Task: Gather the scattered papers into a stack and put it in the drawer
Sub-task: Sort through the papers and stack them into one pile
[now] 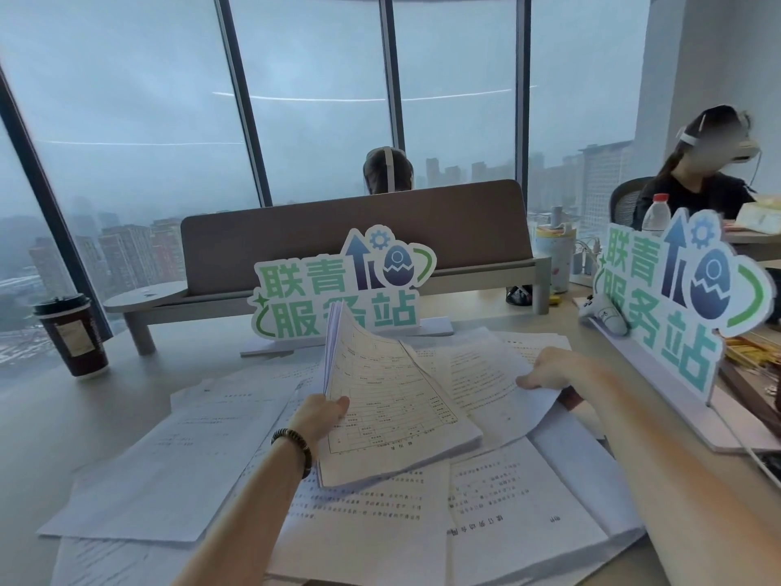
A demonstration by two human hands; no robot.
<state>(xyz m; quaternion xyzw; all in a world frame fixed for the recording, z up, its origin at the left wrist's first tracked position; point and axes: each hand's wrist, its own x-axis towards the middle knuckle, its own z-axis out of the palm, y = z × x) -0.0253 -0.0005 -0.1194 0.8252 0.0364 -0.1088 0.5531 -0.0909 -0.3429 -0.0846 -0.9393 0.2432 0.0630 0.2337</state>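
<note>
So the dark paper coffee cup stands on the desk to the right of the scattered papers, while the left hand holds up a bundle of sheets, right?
Not quite. The head view shows the dark paper coffee cup on the desk to the left of the scattered papers, not the right. The left hand does hold up a bundle of sheets.

left hand (322,412) grips a thick stack (393,399) of printed forms, tilted up above loose papers (177,458) spread over the desk (50,416). right hand (549,370) pinches a sheet (486,374) near the desk's right edge. coffee cup (72,336) at the left edge.
</note>
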